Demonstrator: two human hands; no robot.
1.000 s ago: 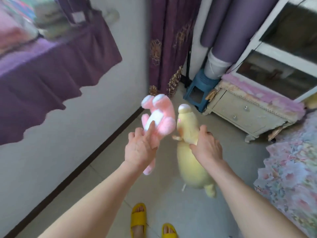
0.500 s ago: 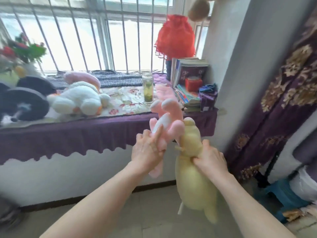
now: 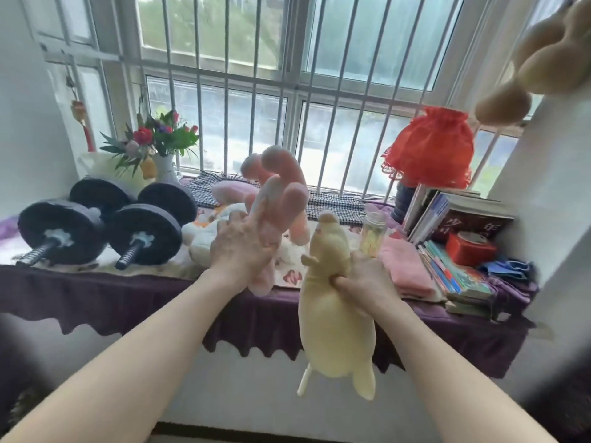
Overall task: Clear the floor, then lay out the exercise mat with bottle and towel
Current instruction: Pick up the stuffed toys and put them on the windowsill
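Note:
My left hand (image 3: pixel 241 247) grips a pink plush rabbit (image 3: pixel 281 203) and holds it up over the window ledge (image 3: pixel 96 282). My right hand (image 3: pixel 364 279) is closed on the neck of a long yellow plush toy (image 3: pixel 332 321), which hangs down in front of the ledge's purple cloth. On the ledge behind my right hand stand a clear bottle (image 3: pixel 372 233) and a folded pink towel (image 3: pixel 406 266). No exercise mat is in view.
Two black dumbbells (image 3: pixel 96 225) lie at the ledge's left. A vase of flowers (image 3: pixel 156 145), a white plush toy (image 3: pixel 204 238), a red lamp (image 3: pixel 430 148), a stack of books (image 3: pixel 454 251) and a red box (image 3: pixel 470 249) also crowd it. Barred window behind.
My view has swung from the floor up to the window ledge. Both hands have carried the pink and yellow toys up and closer to the ledge.

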